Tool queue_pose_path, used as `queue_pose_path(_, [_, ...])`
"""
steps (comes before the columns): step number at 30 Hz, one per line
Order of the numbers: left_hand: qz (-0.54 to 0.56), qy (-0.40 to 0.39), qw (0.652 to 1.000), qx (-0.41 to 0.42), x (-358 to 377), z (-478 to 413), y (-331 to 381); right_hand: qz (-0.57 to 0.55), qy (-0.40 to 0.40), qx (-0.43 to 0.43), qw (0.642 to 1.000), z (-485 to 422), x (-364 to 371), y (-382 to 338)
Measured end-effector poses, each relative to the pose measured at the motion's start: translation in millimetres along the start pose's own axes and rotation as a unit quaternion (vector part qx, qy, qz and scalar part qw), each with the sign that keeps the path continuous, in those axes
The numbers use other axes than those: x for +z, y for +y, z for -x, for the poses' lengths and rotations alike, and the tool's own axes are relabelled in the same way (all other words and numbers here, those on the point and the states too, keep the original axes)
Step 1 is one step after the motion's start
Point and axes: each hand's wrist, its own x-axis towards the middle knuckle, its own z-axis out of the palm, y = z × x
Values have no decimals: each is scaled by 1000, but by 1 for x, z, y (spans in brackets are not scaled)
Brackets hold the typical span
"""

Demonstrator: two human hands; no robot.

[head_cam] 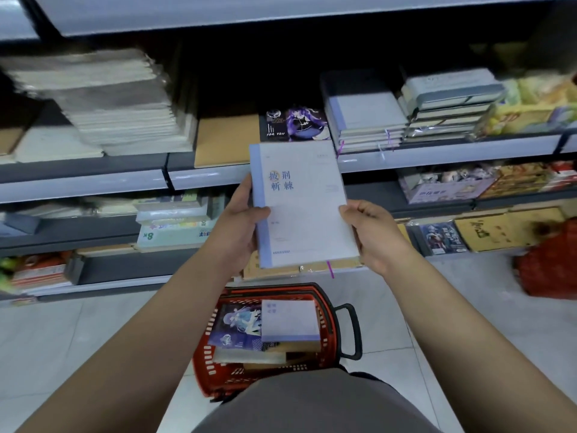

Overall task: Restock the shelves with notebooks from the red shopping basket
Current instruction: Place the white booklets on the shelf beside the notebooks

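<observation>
A person holds a pale notebook (299, 204) with a blue spine strip in both hands before the shelves (199, 179). The left hand (242, 223) grips its spine edge, thumb curled over the cover; the right hand (373, 235) pinches the opposite edge, fingers wrapped behind. The notebook is raised, clear of the shelf boards, in front of a brown pad (223, 140) and a dark illustrated book (296, 125). Below, on the tiled floor (78, 339), the red basket (324, 348) carries more notebooks, a matching pale one (288, 320) lying on top.
</observation>
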Motion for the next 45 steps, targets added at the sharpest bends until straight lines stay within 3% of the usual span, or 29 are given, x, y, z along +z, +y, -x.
queue_pose_path(23, [17, 29, 999, -19, 76, -73, 17, 11, 60, -36, 997, -63, -55, -55])
queue_pose_path(33, [33, 103, 994, -14, 103, -94, 14, -6, 62, -37, 997, -96, -67, -70])
queue_pose_path(45, [92, 118, 988, -29, 131, -114, 6, -111, 64, 45, 991, -133, -84, -84])
